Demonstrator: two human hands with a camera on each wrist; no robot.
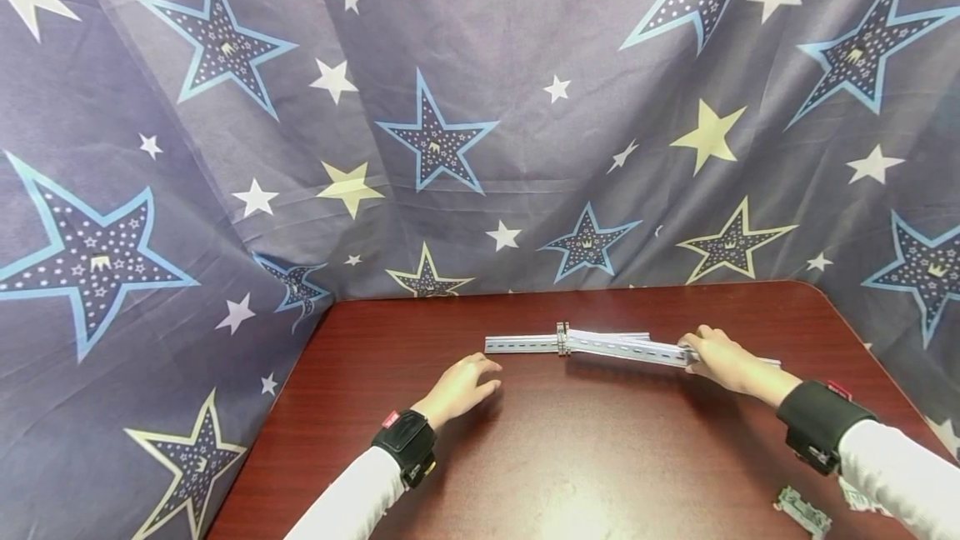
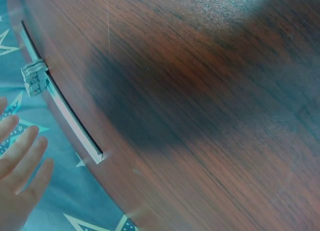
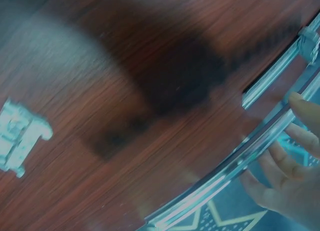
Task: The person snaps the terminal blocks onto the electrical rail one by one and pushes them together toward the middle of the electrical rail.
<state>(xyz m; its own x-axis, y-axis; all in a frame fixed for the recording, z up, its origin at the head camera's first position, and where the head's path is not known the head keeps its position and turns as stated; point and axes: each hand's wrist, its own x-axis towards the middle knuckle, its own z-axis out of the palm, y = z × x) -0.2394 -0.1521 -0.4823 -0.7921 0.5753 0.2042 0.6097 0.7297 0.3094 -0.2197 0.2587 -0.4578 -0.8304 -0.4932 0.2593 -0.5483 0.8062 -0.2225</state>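
A slotted metal mounting rail (image 1: 517,345) lies toward the back of the table, with a small clip-on block (image 1: 562,339) across it. My right hand (image 1: 722,361) pinches a second slotted metal rail (image 1: 626,347) between thumb and fingers. That rail slants to the right, its left end close by the block; whether they touch I cannot tell. In the right wrist view the held rail (image 3: 220,173) passes under my thumb, apart from the lying rail (image 3: 272,76). My left hand (image 1: 459,390) is empty, fingers loosely extended, just in front of the lying rail's left end.
Near the table's right front, a greenish block (image 1: 802,512) lies beside another pale piece (image 1: 861,497), partly hidden by my right sleeve. A star-patterned cloth (image 1: 450,215) hangs along the back and sides of the brown table (image 1: 525,457).
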